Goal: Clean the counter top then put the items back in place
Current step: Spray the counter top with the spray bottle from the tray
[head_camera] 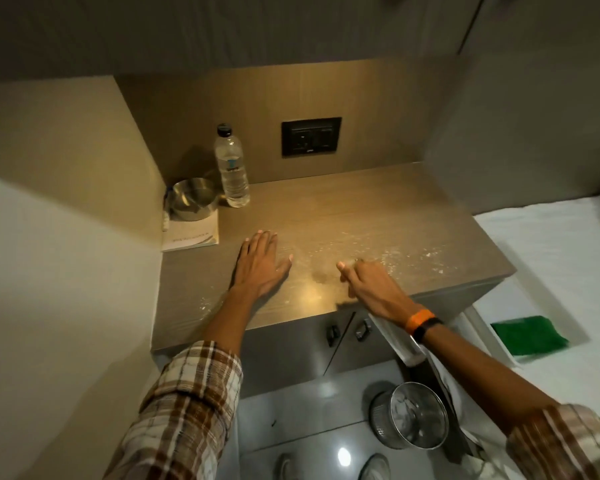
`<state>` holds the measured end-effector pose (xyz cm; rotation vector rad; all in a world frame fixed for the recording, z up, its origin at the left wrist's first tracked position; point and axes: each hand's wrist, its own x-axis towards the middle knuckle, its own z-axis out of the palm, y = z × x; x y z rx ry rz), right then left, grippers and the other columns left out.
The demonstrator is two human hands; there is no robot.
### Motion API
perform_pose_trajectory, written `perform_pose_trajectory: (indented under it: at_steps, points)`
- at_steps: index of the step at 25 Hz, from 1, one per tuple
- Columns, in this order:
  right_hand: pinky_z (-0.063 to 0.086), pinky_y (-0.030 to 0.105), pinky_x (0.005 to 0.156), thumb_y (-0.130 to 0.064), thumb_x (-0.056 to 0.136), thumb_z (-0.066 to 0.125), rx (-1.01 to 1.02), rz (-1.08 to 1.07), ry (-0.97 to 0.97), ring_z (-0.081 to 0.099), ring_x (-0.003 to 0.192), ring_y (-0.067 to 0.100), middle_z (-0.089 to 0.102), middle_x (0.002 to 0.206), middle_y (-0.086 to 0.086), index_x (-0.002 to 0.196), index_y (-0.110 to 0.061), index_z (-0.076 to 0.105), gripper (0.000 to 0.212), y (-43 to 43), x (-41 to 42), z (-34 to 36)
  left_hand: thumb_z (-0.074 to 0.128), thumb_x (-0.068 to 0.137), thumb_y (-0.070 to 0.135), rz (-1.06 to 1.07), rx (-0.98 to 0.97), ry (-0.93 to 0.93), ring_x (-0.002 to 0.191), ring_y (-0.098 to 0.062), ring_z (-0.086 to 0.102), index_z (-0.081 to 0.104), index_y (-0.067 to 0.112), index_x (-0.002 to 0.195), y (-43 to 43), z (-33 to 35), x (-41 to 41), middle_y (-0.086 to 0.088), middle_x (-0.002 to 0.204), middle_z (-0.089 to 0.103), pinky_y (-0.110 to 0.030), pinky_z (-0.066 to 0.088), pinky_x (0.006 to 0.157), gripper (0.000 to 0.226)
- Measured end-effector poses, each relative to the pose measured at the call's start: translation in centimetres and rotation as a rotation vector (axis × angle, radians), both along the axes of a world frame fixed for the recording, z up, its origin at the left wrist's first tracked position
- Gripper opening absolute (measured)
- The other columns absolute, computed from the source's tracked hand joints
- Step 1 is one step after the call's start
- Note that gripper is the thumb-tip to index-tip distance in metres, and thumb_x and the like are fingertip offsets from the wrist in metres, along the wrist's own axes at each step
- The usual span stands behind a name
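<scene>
Checked brown-and-white sleeves [191,403] reach to the wood-grain counter top [378,216]; the wiping step is in hand.

The left hand [260,263] lies flat and released, holding nothing; the right hand [368,280] looks clenched on something pale, perhaps a cloth, but I cannot tell for sure. White powdery crumbs [406,258] lie just beyond and right of the right hand. Better to sweep them toward the near edge, away from the clear plastic water bottle [232,168] and round steel bowl [193,199], well left of it.

Left hand [262,263] flat on dusty counter top [378,216]; right hand [369,284] beside it — fingers curled.
</scene>
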<state>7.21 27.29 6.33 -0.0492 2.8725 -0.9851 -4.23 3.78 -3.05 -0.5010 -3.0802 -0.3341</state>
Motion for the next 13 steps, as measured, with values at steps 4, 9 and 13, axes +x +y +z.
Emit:
perform_pose_trajectory:
  at_steps: [4, 9, 13]
  points:
    - [0.056, 0.046, 0.063, -0.048, 0.105, 0.028, -0.024, -0.206, 0.071, 0.066, 0.063, 0.031, 0.068, 0.071, 0.020, 0.084, -0.001, 0.067, 0.064, 4.9, -1.6, -1.2, 0.006, 0.091, 0.070, -0.042, -0.038, 0.003, 0.151, -0.026, 0.013, 0.021, 0.012, 0.155, 4.2, 0.2, -1.0, -0.011, 0.162, 0.020, -0.047, 0.010, 0.123, 0.087]
    - [0.056, 0.049, 0.060, -0.057, 0.099, 0.022, -0.040, -0.411, 0.204, 0.065, 0.060, 0.031, 0.067, 0.066, 0.014, 0.075, -0.008, 0.062, 0.067, 9.8, -9.9, 0.3, 0.010, 0.093, 0.069, -0.033, -0.075, -0.032, 0.152, -0.026, 0.004, 0.015, 0.014, 0.156, 10.1, -0.4, -1.2, -0.009, 0.165, 0.011, -0.049, 0.003, 0.123, 0.085]
    - [0.057, 0.049, 0.063, -0.053, 0.101, 0.025, -0.010, -0.351, 0.175, 0.067, 0.063, 0.031, 0.069, 0.069, 0.013, 0.075, -0.009, 0.061, 0.062, 12.2, -12.0, 0.6, 0.014, 0.093, 0.070, 0.023, -0.083, -0.031, 0.152, -0.026, 0.002, 0.015, 0.014, 0.156, 12.9, -0.4, -1.9, -0.008, 0.165, 0.011, -0.048, 0.000, 0.123, 0.084]
